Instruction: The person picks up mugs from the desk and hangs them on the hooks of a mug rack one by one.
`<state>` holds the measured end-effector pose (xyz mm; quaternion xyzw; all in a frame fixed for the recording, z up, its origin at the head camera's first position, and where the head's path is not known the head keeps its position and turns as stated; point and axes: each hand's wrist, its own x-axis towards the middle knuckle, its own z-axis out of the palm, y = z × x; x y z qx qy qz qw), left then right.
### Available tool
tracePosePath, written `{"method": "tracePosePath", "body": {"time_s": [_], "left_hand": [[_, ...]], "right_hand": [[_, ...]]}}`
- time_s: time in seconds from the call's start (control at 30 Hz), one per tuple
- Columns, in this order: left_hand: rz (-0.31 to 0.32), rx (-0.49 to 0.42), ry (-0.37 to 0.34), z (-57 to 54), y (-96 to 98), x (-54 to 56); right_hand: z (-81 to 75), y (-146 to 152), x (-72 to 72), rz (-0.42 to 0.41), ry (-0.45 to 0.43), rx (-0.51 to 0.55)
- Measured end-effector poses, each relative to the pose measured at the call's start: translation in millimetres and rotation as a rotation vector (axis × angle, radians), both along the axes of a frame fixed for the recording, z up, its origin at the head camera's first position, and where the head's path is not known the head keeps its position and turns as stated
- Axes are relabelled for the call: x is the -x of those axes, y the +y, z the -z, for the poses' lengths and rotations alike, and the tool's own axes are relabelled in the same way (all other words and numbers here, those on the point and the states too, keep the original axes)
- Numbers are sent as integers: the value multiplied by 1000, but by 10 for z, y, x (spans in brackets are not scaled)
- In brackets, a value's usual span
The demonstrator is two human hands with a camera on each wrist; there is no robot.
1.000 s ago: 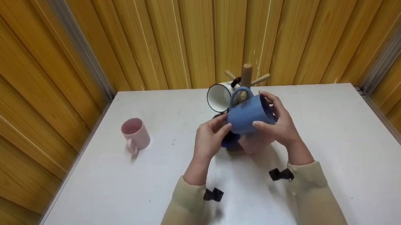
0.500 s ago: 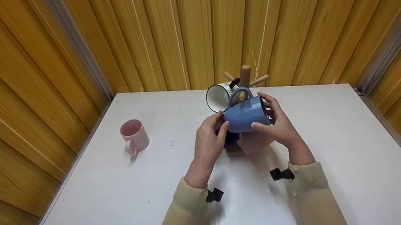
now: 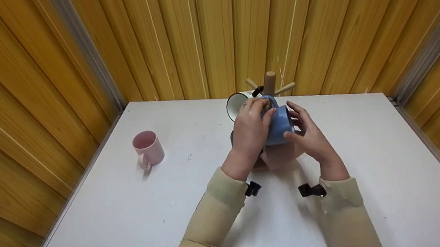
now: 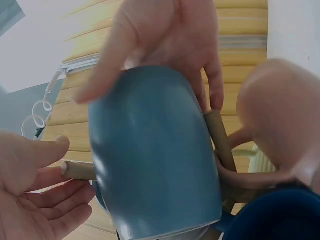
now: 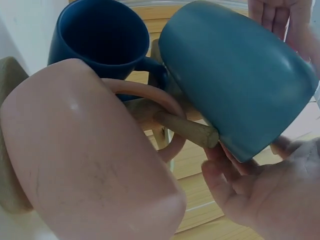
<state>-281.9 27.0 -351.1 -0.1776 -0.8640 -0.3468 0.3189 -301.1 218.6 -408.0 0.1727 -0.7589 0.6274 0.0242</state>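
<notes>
A blue mug (image 3: 279, 128) lies tilted at the wooden mug tree (image 3: 269, 81), its handle by a peg. My right hand (image 3: 312, 139) holds this mug around its mouth end, thumb in front and fingers behind. My left hand (image 3: 250, 130) reaches over the mug's base side to the handle. In the left wrist view the left fingers (image 4: 60, 200) lie fairly straight, touching or close beside a peg end (image 4: 79, 170). Below, a pink mug (image 5: 90, 155) hangs by its handle on another peg. A dark blue mug (image 5: 102, 35) is beside it, mostly hidden in the head view.
A white mug with a dark rim (image 3: 236, 105) hangs on the tree's left side. A second pink mug (image 3: 148, 149) stands upright on the white table (image 3: 104, 213) at left. Wood-patterned panels (image 3: 212, 36) rise behind the table.
My left hand has left the blue mug's base and moved up and right to the handle and peg. The right hand stays at the mug's mouth, and the mug has hardly moved.
</notes>
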Motion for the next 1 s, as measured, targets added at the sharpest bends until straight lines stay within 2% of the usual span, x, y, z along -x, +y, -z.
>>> {"method": "tracePosePath", "body": {"time_s": [0.1, 0.17, 0.23, 0.27, 0.37, 0.53, 0.63, 0.77, 1.0], "left_hand": [[-25, 10, 7, -31, 16, 48], [-30, 1, 12, -35, 20, 68], [-28, -5, 17, -29, 20, 73], [-28, -8, 19, -23, 20, 73], [-26, -14, 25, -3, 29, 73], [-27, -13, 36, 1, 44, 83], [-19, -12, 29, -8, 41, 84], [-1, -38, 0, -21, -1, 85], [77, -189, -94, -74, -156, 158]], "right_hand": [[-71, 2, 85, 118, 15, 67], [-146, -2, 193, 198, 20, 135], [-223, -4, 325, 236, 9, 220], [-258, -7, 392, 238, 0, 268], [-342, -19, 561, 171, -46, 414], [-387, -61, 731, 57, -114, 570], [-367, -76, 768, 37, -114, 617], [-336, -79, 754, 40, -81, 601], [-297, -145, 659, 80, 38, 611]]}}
